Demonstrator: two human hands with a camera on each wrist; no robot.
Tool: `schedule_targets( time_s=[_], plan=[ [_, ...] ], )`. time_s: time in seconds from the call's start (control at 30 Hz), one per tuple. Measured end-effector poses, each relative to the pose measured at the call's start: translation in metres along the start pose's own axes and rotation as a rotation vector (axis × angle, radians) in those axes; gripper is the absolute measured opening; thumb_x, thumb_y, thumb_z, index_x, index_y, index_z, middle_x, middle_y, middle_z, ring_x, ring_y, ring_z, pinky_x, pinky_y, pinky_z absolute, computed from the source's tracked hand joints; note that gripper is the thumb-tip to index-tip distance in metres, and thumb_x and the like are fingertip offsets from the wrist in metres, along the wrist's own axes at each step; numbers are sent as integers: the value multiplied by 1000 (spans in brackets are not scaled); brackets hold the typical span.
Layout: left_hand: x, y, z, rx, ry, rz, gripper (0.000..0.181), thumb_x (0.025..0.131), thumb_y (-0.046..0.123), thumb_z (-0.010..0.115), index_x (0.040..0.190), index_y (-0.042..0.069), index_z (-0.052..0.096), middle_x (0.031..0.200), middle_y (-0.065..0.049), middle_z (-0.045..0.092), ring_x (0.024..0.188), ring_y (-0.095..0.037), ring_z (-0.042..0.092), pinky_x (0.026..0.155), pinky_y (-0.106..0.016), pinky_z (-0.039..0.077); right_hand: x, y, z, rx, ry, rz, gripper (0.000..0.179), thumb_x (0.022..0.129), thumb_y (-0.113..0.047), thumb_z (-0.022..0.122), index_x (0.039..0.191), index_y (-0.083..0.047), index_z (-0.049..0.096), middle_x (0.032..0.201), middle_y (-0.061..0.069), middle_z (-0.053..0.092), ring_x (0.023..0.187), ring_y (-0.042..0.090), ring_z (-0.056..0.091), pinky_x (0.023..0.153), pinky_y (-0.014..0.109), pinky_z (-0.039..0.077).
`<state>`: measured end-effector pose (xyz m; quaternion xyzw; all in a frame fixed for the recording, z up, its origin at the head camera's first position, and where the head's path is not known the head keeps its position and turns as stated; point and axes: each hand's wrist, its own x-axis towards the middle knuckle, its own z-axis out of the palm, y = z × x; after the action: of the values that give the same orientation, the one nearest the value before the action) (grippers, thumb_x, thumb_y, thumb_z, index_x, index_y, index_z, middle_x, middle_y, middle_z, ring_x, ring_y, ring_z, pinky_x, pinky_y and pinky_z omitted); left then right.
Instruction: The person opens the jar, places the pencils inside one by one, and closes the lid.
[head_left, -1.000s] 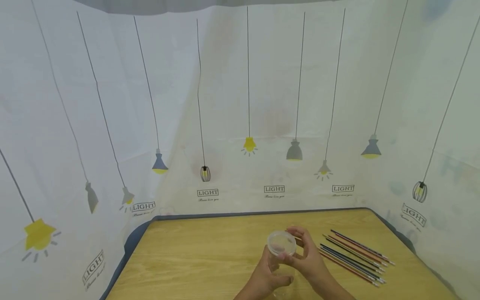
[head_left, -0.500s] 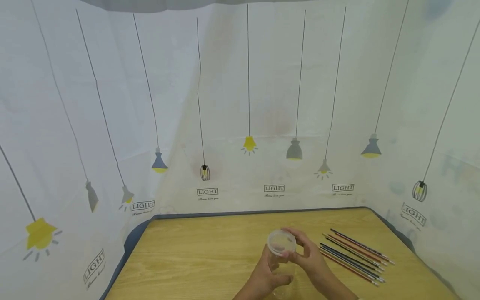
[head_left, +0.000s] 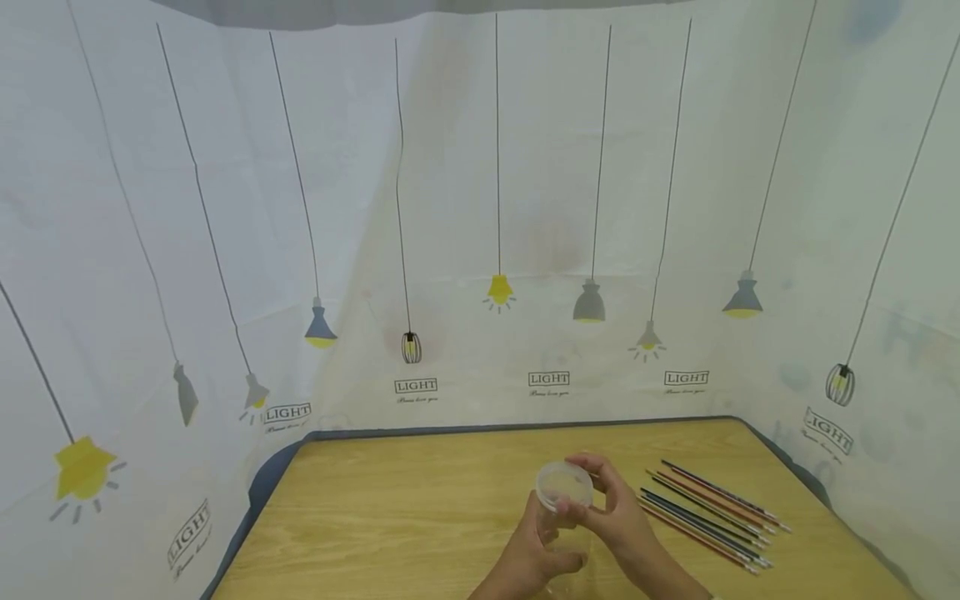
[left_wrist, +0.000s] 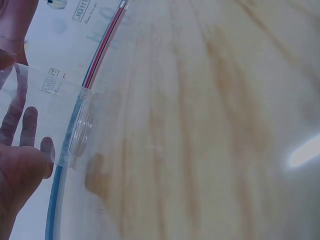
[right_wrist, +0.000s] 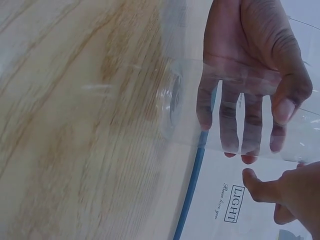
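A clear plastic jar (head_left: 564, 540) with a round translucent lid (head_left: 564, 482) stands upright in the head view, at the lower middle. My left hand (head_left: 529, 552) grips its body, thumb across the near side; through the clear wall in the right wrist view the fingers of the left hand (right_wrist: 250, 75) show behind the jar (right_wrist: 225, 105). Up at the rim, my right hand (head_left: 618, 510) holds the lid between thumb and fingers. In the left wrist view the jar (left_wrist: 55, 120) has nothing visible inside, and its base is close to the tabletop.
Several pencils (head_left: 705, 517) in red, blue and dark colours lie side by side on the wooden table (head_left: 390, 508), right of the hands. A white cloth (head_left: 465, 350) printed with lamps hangs behind and at both sides of the table.
The right hand's fingers shift slightly around the lid. The jar and left hand stay nearly in place; the pencils have not moved.
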<state>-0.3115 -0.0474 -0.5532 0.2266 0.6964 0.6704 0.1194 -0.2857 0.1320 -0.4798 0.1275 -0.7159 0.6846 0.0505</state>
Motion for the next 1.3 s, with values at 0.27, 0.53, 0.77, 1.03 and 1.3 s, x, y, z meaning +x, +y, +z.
schedule_targets(
  time_s=[0.27, 0.53, 0.77, 1.03, 1.3],
  plan=[
    [1, -3, 0, 31, 11, 21, 102, 88, 14, 87, 169, 32, 28, 166, -12, 51, 151, -41, 50, 121, -78, 40, -2, 2, -5, -30, -42, -26, 60, 103, -21, 76, 160, -15, 57, 162, 18, 53, 139, 25, 46, 113, 59, 49],
    [0, -5, -1, -30, -1, -25, 102, 91, 9, 86, 170, 33, 26, 173, -21, 41, 152, -65, 40, 110, -77, 51, -3, 0, 1, 2, -10, -28, 76, 97, -17, 87, 161, -19, 47, 165, 23, 47, 140, 34, 47, 107, 53, 60],
    [0, -3, -1, -77, -1, -43, 103, 90, 8, 86, 171, 33, 26, 169, -19, 48, 152, -68, 38, 106, -69, 59, 2, 1, 3, 3, 36, 2, 64, 92, -10, 89, 147, -10, 57, 151, 16, 55, 132, 24, 50, 106, 45, 57],
    [-1, 1, -1, -20, -5, -44, 102, 91, 10, 85, 171, 32, 25, 173, -22, 41, 150, -65, 40, 113, -84, 44, 1, 1, -4, -27, -9, 23, 63, 98, -17, 84, 155, -11, 57, 161, 16, 51, 136, 26, 49, 104, 44, 56],
    [-1, 0, -1, -32, 2, -51, 103, 91, 8, 85, 171, 31, 25, 173, -25, 40, 149, -68, 41, 112, -85, 43, -1, 2, -2, -24, -13, 5, 76, 95, -17, 87, 161, -18, 49, 165, 19, 47, 143, 33, 45, 112, 57, 58]
  ],
)
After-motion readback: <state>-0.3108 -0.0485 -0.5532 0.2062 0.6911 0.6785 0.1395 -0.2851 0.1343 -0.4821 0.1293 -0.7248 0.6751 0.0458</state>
